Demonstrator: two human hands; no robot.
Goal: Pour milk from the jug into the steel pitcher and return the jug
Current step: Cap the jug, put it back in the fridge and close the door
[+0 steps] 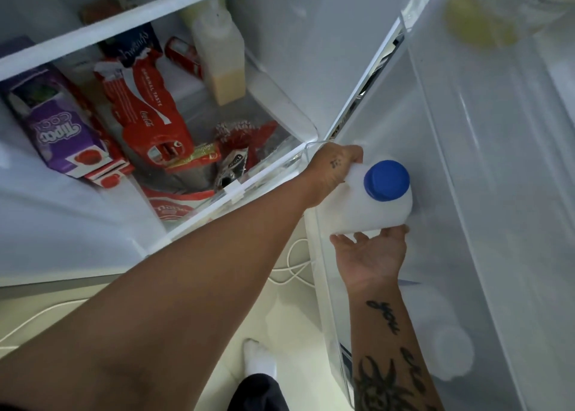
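The milk jug (370,211) is white plastic with a blue screw cap, seen from above inside the clear door bin (435,168) of an open fridge. My left hand (334,169) grips its far side near the handle. My right hand (373,255) lies palm up against its near side, fingers spread along the jug's body. The jug stands roughly upright in the bin. The steel pitcher is not in view.
The fridge's lower shelf (217,205) holds a purple juice carton (59,130), a red cola pack (149,109), a pale bottle (221,59) and snack packets. A yellow container (497,9) sits in the upper door bin. A white cable (295,267) lies on the floor by my socked foot (258,357).
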